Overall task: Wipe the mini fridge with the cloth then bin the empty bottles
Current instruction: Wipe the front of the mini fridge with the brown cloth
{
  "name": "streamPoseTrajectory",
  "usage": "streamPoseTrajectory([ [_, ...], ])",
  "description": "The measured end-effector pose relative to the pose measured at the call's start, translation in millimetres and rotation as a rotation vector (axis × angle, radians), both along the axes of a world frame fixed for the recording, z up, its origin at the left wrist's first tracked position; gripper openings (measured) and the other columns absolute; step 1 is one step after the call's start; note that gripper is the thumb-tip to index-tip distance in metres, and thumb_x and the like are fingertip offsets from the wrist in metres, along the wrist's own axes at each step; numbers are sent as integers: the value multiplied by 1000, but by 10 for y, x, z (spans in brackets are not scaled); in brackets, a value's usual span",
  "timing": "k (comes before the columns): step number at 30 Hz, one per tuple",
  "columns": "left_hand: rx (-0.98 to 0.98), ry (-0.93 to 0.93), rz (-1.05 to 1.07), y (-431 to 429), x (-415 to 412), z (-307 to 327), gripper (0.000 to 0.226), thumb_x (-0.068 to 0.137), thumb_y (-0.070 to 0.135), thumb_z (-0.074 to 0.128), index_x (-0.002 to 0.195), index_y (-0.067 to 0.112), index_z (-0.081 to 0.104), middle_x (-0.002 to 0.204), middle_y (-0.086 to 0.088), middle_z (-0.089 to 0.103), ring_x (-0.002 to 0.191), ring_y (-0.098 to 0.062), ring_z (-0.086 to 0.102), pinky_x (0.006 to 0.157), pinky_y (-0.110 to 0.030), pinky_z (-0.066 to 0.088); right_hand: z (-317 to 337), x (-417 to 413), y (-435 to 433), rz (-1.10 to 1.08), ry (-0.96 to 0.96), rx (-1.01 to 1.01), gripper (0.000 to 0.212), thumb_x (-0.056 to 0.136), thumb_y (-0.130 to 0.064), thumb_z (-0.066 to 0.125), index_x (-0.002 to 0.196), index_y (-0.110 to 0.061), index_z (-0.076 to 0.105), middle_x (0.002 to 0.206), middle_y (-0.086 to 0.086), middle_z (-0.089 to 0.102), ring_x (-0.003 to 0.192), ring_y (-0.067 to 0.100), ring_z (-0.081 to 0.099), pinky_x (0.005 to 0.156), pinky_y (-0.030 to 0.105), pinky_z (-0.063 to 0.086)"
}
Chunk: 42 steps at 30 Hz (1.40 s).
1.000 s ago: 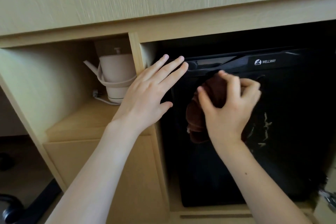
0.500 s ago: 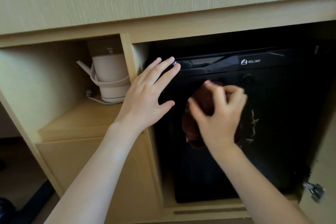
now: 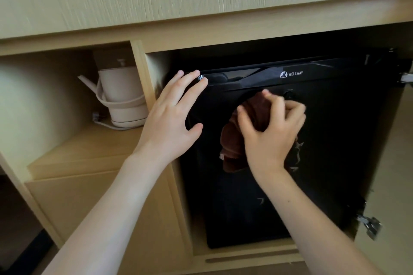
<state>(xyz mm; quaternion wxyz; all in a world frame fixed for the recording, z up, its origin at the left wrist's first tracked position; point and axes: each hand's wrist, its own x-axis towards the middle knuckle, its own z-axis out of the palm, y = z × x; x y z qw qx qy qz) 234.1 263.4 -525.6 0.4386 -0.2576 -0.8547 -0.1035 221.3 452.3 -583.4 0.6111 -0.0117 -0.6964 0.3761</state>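
Right hand (image 3: 270, 131) grips the bunched cloth (image 3: 232, 147) against the fridge (image 3: 335, 140) door, upper part. Left hand (image 3: 172, 118) lies flat, fingers straight, on its top corner. Cloth seems soft, light; hold it as a wad.

Mini fridge (image 3: 335, 152) sits in cabinet's (image 3: 201, 31) R compartment. Kettle (image 3: 121, 96) stands in L compartment, at shelf's (image 3: 89, 147) back R corner; divider (image 3: 143, 78) btwn the two. Cloth (image 3: 232, 147) lies against fridge door, upper L part, under R hand (image 3: 270, 134). L hand (image 3: 172, 118) lies flat at door's top L corner.
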Motion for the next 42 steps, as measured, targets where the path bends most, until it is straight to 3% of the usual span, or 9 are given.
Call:
streamPoseTrajectory([
  [5, -41, 30, 40, 38, 15, 25, 88, 77, 21, 82, 153, 22, 38, 161, 0, 29, 153, -23, 17, 121, -38, 19, -388, 86, 10, 52, -69, 437, 47, 82, -44, 76, 118, -17, 67, 104, 12, 52, 93, 27, 46, 75, 44, 48],
  [13, -144, 122, 79, 139, 26, 11, 87, 78, 24, 79, 153, 16, 36, 161, 1, 32, 153, -23, 16, 125, -44, 6, -23, -22, 338, 24, -10, 19, 48, 81, -49, 74, 120, -26, 56, 109, -6, 35, 101, 16, 41, 81, 29, 43],
  [17, -161, 144, 93, 187, 16, -3, 89, 77, 25, 79, 154, 14, 35, 161, 0, 34, 153, -25, 18, 125, -43, 4, -476, 66, 188, 13, -49, 322, 46, 83, -44, 75, 118, -17, 67, 105, 15, 51, 94, 31, 48, 80, 43, 46],
  [20, -153, 159, 54, 252, 9, -52, 87, 77, 25, 79, 153, 14, 37, 160, -1, 34, 153, -25, 19, 125, -44, 5, -567, 92, 268, 73, -90, 473, 45, 83, -45, 75, 119, -19, 66, 105, 9, 51, 96, 26, 48, 77, 42, 50],
  [24, -180, 147, 0, 335, -8, -191, 86, 76, 21, 81, 151, 13, 40, 162, -3, 31, 153, -24, 18, 126, -41, 5, -235, -13, 561, 108, -26, 11, 45, 81, -50, 74, 119, -32, 57, 108, -9, 35, 104, 19, 47, 88, 24, 44],
  [27, -175, 134, 1, 346, -23, -211, 87, 76, 20, 81, 152, 13, 40, 163, -3, 28, 154, -23, 16, 126, -40, 4, -208, -56, 648, 85, -3, -266, 45, 81, -49, 74, 119, -35, 54, 109, -9, 34, 107, 21, 49, 92, 28, 46],
  [34, -154, 131, 9, 364, -47, -230, 88, 74, 19, 81, 152, 13, 39, 163, -3, 28, 154, -22, 14, 126, -39, 2, -700, 82, 543, 105, -112, 171, 48, 81, -41, 79, 121, -21, 63, 109, 0, 39, 102, 25, 48, 88, 38, 49],
  [39, -166, 137, 19, 359, -54, -228, 89, 74, 20, 81, 152, 13, 38, 163, -3, 28, 154, -22, 13, 126, -38, 1, -307, -56, 798, 109, -11, -277, 41, 81, -50, 73, 115, -38, 53, 104, -23, 31, 103, 18, 50, 88, 14, 38],
  [42, -173, 138, 28, 364, -49, -225, 89, 74, 20, 80, 152, 13, 38, 163, -3, 27, 154, -23, 14, 126, -39, 0, -384, -61, 794, 68, -2, -259, 44, 82, -48, 73, 118, -34, 54, 102, -15, 31, 104, 18, 49, 90, 16, 39],
])
